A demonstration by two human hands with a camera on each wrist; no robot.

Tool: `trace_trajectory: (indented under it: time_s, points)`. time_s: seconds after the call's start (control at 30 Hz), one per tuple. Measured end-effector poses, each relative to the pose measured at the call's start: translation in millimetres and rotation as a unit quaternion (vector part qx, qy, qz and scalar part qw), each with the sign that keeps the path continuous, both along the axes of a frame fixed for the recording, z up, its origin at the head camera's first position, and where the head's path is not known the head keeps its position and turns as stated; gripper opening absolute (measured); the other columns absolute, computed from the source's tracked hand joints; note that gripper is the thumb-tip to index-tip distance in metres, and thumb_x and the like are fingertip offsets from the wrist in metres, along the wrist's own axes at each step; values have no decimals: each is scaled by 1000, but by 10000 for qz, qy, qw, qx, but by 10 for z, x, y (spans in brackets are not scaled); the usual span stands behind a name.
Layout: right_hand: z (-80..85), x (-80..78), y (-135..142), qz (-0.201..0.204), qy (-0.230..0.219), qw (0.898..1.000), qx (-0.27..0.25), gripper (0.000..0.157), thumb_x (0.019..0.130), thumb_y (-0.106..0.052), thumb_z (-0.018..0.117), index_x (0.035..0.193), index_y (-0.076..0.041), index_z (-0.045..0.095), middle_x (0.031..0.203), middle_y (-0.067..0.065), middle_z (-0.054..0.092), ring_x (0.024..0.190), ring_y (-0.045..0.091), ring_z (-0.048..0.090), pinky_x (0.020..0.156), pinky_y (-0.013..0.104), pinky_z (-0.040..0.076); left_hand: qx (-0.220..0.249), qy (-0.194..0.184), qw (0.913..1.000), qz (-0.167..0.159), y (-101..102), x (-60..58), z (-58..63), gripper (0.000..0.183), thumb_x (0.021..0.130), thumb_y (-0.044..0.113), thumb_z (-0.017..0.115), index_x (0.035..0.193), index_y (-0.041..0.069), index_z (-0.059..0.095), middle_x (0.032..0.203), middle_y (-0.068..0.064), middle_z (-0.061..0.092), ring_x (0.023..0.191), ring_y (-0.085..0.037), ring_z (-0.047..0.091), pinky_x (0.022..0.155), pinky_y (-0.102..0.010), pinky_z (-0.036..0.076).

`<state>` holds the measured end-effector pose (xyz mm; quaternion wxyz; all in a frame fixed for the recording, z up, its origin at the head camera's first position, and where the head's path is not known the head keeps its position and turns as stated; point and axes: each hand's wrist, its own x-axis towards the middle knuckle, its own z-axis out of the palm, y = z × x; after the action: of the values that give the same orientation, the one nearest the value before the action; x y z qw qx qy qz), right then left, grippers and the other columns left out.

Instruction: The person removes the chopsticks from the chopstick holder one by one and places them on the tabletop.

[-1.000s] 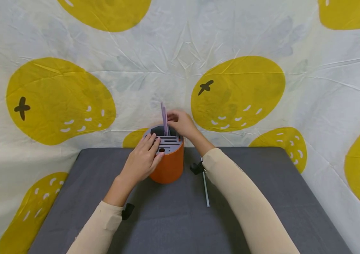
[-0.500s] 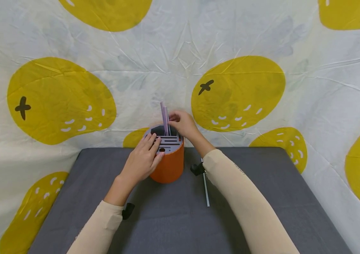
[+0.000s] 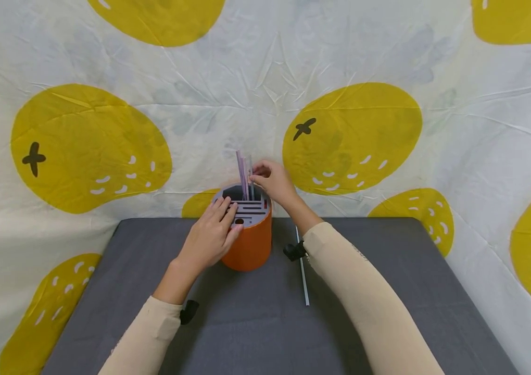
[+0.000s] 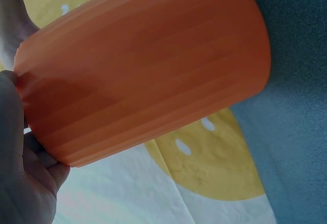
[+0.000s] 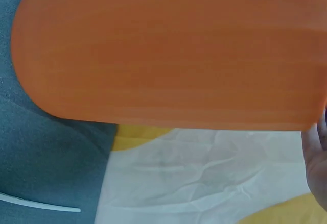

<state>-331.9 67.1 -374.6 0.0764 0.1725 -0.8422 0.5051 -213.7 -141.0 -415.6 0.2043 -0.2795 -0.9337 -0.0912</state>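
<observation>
Orange holder (image 3: 248, 247) stands under the left hand (image 3: 208, 237), fingers straight. Above its back, the right hand (image 3: 273, 183) pinches a clear stick (image 3: 252, 190).

Ridged orange cylindrical container (image 4: 143, 71) stands on grey cloth-covered counter (image 4: 301, 81); left hand (image 4: 20, 178) touches its upper end; white-and-yellow printed fabric (image 4: 112, 188) behind.

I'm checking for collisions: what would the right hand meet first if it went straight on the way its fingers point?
Probably the purple sticks standing in the orange holder, just past the clear stick that the right hand pinches, though depth between them is unclear.
</observation>
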Motion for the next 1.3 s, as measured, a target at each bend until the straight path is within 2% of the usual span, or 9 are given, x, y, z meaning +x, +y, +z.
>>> trace_trajectory:
  time_s: [0.3, 0.43, 0.53, 0.8, 1.0, 1.3]
  points:
    - [167, 57, 102, 260, -129, 9938, -1078, 16, 96, -4, 72, 110, 3, 70, 103, 19, 70, 94, 31, 71, 82, 32, 64, 26, -90, 10000, 30, 10, 8, 19, 57, 108, 37, 52, 151, -2, 51, 158, -24, 46, 149, -41, 41, 124, -54, 32]
    - [264, 104, 155, 322, 23, 9894, -1414, 17, 95, -2, 73, 110, 6, 69, 103, 22, 70, 94, 34, 72, 80, 32, 64, 30, -114, 9999, 32, 7, 7, 6, 57, 108, 37, 52, 151, -2, 50, 157, -25, 46, 149, -41, 41, 124, -54, 32]
    - [331, 138, 213, 355, 188, 9851, -1673, 18, 95, -1, 73, 110, 8, 68, 103, 23, 70, 92, 31, 72, 80, 32, 64, -1, -134, 9999, 52, 4, 4, 4, 58, 108, 37, 51, 151, -1, 49, 158, -24, 45, 150, -40, 40, 125, -53, 31]
    - [508, 216, 362, 412, 538, 9691, -2372, 15, 93, 2, 73, 106, 8, 68, 98, 9, 73, 86, 16, 72, 80, 31, 64, 20, -148, 9999, 43, 13, -2, 21, 58, 108, 37, 51, 151, -2, 50, 158, -24, 45, 149, -41, 41, 125, -54, 30]
    - [674, 275, 451, 405, 876, 9556, -2785, 20, 93, 2, 73, 110, 11, 66, 96, 5, 71, 87, 22, 72, 80, 31, 64, 24, -212, 9998, 60, 11, 3, 21, 58, 109, 38, 50, 151, -2, 49, 159, -24, 44, 150, -40, 40, 126, -53, 29]
    - [896, 376, 635, 315, 1138, 9306, -3465, 13, 93, 7, 70, 106, 9, 65, 94, 4, 71, 84, 17, 71, 78, 29, 64, 12, -107, 9999, 17, 11, -3, 11, 58, 108, 37, 52, 151, -2, 50, 158, -25, 45, 149, -41, 40, 125, -54, 31]
